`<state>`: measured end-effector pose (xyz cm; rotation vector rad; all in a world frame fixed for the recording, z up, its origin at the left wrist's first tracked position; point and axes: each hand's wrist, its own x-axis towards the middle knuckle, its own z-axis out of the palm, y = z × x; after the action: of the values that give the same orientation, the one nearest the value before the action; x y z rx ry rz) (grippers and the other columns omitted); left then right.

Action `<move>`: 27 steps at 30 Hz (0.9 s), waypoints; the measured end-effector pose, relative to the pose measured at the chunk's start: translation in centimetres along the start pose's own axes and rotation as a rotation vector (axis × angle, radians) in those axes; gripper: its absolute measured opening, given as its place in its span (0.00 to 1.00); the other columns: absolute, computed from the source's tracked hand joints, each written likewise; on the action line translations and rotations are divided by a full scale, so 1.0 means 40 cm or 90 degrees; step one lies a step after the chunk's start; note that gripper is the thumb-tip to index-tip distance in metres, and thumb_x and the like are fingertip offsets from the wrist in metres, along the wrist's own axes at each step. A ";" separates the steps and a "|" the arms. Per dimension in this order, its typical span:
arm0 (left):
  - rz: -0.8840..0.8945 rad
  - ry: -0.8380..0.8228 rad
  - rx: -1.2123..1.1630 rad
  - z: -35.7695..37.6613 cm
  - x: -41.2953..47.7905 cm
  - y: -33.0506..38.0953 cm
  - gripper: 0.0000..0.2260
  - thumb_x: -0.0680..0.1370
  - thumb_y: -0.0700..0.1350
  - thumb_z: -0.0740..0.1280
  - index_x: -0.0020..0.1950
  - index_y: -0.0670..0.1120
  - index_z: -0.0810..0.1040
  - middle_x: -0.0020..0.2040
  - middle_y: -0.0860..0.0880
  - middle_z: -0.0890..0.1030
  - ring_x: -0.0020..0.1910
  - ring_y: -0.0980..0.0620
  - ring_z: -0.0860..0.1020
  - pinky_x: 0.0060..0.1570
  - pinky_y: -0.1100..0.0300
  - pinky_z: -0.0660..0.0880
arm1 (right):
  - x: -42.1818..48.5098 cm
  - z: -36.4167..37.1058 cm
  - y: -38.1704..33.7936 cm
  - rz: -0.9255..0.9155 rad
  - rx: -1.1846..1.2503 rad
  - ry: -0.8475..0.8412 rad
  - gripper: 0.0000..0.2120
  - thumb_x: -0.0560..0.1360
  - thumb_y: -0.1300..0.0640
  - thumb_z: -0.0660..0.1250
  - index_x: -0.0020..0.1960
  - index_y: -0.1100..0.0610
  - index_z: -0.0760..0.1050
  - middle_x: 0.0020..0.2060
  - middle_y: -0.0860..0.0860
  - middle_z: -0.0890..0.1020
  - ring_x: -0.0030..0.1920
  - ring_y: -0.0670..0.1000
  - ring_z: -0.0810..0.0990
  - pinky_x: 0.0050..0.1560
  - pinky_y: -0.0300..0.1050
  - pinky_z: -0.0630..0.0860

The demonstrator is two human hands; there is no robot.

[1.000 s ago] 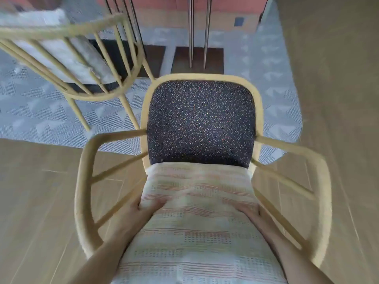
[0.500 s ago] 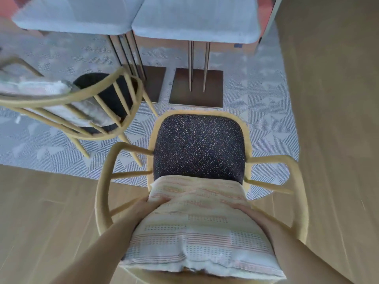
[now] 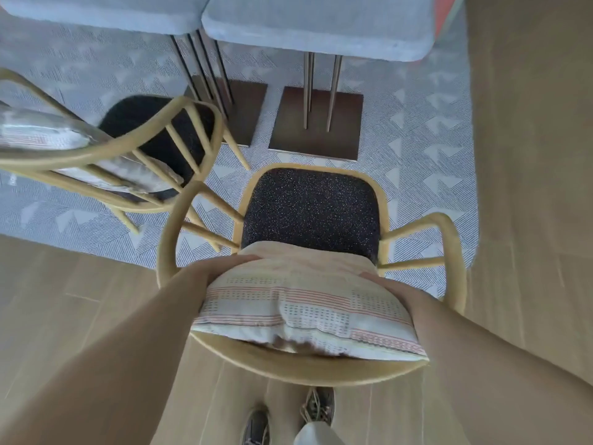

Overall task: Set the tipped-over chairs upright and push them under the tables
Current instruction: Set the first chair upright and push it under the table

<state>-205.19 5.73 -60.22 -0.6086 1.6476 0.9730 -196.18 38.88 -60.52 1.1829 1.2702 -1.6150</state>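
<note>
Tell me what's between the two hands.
The striped cushion, resting against the chair back; the left hand and right hand hold its sides. Shown in the head view.

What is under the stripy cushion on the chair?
The dark speckled seat of the armchair runs under the striped cushion, and its curved wooden back rail shows at the near edge. The seat's rear part is hidden, covered by the cushion.

A café or restaurant seating area is suggested by two grey-topped pedestal tables set side by side on square metal bases, matching wooden armchairs, each with a striped cushion, and a patterned grey carpet laid into wood-look flooring.
</note>
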 end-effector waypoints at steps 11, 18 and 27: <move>0.246 0.198 0.186 -0.009 0.008 0.026 0.30 0.81 0.63 0.68 0.82 0.60 0.66 0.79 0.45 0.72 0.78 0.41 0.70 0.74 0.51 0.63 | 0.007 0.012 -0.035 -0.108 -0.343 0.092 0.29 0.79 0.38 0.69 0.71 0.56 0.75 0.65 0.58 0.82 0.56 0.58 0.83 0.61 0.50 0.78; 0.477 0.191 0.393 0.069 -0.192 -0.068 0.27 0.77 0.71 0.63 0.72 0.61 0.78 0.63 0.54 0.84 0.64 0.47 0.81 0.69 0.47 0.75 | -0.166 0.113 0.070 -0.478 -0.617 0.202 0.34 0.76 0.33 0.69 0.78 0.44 0.68 0.68 0.52 0.79 0.66 0.56 0.79 0.64 0.56 0.76; 0.727 0.253 0.904 0.160 -0.267 -0.232 0.30 0.74 0.71 0.68 0.70 0.54 0.80 0.68 0.53 0.82 0.68 0.46 0.78 0.71 0.45 0.70 | -0.271 0.188 0.318 -0.760 -0.937 0.330 0.34 0.71 0.33 0.74 0.65 0.57 0.79 0.57 0.58 0.83 0.59 0.62 0.80 0.63 0.58 0.75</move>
<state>-191.27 5.25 -53.30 1.2772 2.5189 0.1151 -182.75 28.86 -53.11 -0.2716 2.9661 -0.3912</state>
